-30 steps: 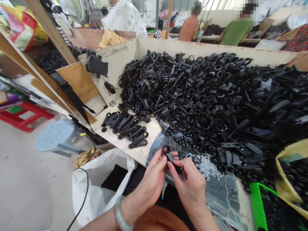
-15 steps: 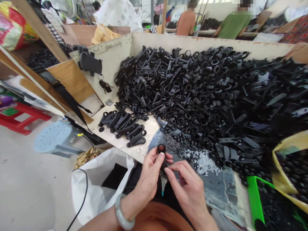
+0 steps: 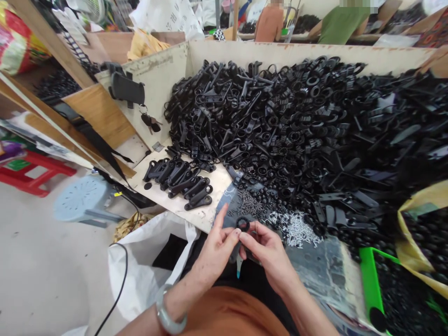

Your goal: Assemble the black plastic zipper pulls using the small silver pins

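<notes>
Both hands meet in front of me around a black plastic part with a ring-shaped end (image 3: pixel 242 224). My left hand (image 3: pixel 219 245) pinches it between thumb and fingers, its index finger stretched out ahead. From the other side, my right hand (image 3: pixel 264 245) grips the same part near the ring. The lower end of the part is mostly hidden by the fingers. Just beyond lie small dark pieces (image 3: pixel 250 205) and a heap of silver screws or pins (image 3: pixel 296 228). Finished-looking black arm-shaped parts (image 3: pixel 189 182) lie in a row to the left.
A large pile of black plastic parts (image 3: pixel 266 126) fills the wooden-walled bench. A green bin (image 3: pixel 367 275) and yellow sack (image 3: pixel 409 210) stand right. A white sack (image 3: pixel 131 270) hangs left, near a blue stool (image 3: pixel 80 198). Two people sit at the back.
My right hand has moved up to the ring end of the part and now grips it. The part has tilted and lowered slightly, and my left index finger has straightened. The view has shifted slightly.
</notes>
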Demonstrator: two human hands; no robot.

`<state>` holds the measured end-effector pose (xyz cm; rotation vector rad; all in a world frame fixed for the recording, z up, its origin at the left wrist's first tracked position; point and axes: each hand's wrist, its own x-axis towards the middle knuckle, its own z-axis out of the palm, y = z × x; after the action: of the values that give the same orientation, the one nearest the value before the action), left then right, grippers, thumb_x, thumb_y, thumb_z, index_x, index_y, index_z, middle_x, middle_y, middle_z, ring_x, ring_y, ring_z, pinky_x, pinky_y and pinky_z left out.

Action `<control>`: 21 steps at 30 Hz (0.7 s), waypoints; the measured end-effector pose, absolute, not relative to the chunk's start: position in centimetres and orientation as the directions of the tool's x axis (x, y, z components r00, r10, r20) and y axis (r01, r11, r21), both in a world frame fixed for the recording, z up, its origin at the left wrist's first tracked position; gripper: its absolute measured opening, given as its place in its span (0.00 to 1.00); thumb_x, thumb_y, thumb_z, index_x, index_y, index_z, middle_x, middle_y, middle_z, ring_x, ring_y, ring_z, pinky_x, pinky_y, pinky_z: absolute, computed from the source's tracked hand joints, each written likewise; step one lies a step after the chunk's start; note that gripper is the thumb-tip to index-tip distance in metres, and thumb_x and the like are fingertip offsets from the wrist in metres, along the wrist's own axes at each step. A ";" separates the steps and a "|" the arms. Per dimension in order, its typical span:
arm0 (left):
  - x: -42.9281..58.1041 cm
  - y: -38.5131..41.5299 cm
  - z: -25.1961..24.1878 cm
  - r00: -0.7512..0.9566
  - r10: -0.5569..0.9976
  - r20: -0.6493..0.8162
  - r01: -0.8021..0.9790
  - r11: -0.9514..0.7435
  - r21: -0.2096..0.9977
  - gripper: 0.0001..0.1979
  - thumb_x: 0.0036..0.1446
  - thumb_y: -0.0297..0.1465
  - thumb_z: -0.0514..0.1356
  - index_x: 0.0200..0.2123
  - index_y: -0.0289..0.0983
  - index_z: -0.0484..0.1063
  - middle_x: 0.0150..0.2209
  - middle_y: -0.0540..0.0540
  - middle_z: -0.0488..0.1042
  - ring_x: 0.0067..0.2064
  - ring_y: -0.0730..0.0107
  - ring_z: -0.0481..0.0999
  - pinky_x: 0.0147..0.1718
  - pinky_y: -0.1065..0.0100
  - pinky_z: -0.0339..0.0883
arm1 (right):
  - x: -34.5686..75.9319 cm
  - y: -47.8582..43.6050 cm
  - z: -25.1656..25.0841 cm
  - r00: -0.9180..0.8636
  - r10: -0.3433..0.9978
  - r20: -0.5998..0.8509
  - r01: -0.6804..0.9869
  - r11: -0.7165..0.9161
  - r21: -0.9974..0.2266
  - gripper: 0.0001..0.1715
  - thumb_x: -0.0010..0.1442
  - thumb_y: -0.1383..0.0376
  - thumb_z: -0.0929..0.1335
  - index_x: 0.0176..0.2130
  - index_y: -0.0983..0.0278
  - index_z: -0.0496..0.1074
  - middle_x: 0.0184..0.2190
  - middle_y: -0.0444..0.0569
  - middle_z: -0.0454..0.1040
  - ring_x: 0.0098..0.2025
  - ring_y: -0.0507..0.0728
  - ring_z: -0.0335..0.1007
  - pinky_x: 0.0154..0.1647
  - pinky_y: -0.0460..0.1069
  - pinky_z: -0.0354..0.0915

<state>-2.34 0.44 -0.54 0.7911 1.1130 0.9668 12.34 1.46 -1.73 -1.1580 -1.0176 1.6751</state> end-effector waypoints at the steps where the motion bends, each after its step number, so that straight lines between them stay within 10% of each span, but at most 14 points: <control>1: -2.2 0.4 -0.6 0.151 0.916 -0.371 -0.266 0.399 0.878 0.48 0.63 0.44 0.63 0.75 0.37 0.39 0.23 0.53 0.75 0.25 0.73 0.70 0.25 0.73 0.60 | 12.1 1.3 -1.8 -0.219 0.934 -0.281 -0.238 -0.331 -0.913 0.19 0.57 0.51 0.76 0.37 0.63 0.76 0.26 0.39 0.69 0.21 0.48 0.66 0.26 0.46 0.66; 6: -1.7 0.2 -1.0 0.155 0.906 -0.395 -0.315 0.424 0.849 0.48 0.60 0.43 0.67 0.74 0.36 0.46 0.29 0.50 0.78 0.29 0.72 0.76 0.30 0.72 0.68 | 11.7 0.9 -2.8 -0.083 0.968 -0.237 -0.271 -0.250 -0.930 0.16 0.56 0.53 0.77 0.33 0.62 0.78 0.32 0.41 0.65 0.22 0.47 0.63 0.21 0.45 0.64; 12: -3.1 0.2 -0.6 0.239 0.938 -0.250 -0.087 0.277 0.957 0.21 0.66 0.37 0.62 0.59 0.40 0.72 0.52 0.42 0.80 0.54 0.62 0.77 0.57 0.63 0.69 | 11.9 1.1 -3.4 0.025 0.992 -0.128 -0.124 -0.124 -0.985 0.16 0.58 0.52 0.76 0.31 0.62 0.76 0.32 0.44 0.69 0.34 0.53 0.67 0.36 0.47 0.69; 18: -3.5 -0.1 -0.4 0.184 0.955 -0.233 0.167 0.203 0.965 0.24 0.70 0.37 0.54 0.66 0.39 0.67 0.41 0.42 0.82 0.40 0.61 0.80 0.38 0.63 0.77 | 11.8 1.5 -3.2 -0.066 0.975 -0.213 -0.241 -0.222 -0.945 0.17 0.59 0.52 0.76 0.34 0.61 0.74 0.27 0.40 0.68 0.25 0.50 0.66 0.27 0.46 0.68; 21: -3.0 -0.2 -0.8 0.106 0.982 -0.159 0.251 0.128 0.960 0.23 0.70 0.37 0.53 0.64 0.39 0.70 0.42 0.42 0.83 0.41 0.60 0.81 0.44 0.60 0.77 | 11.3 1.5 -3.5 -0.029 0.972 -0.234 -0.314 -0.231 -0.921 0.17 0.57 0.53 0.77 0.33 0.61 0.73 0.29 0.40 0.70 0.27 0.50 0.68 0.31 0.46 0.69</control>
<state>-2.97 -0.20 -0.81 1.3297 1.3543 0.8829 11.34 1.45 -3.53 -1.1352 -0.8383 1.5073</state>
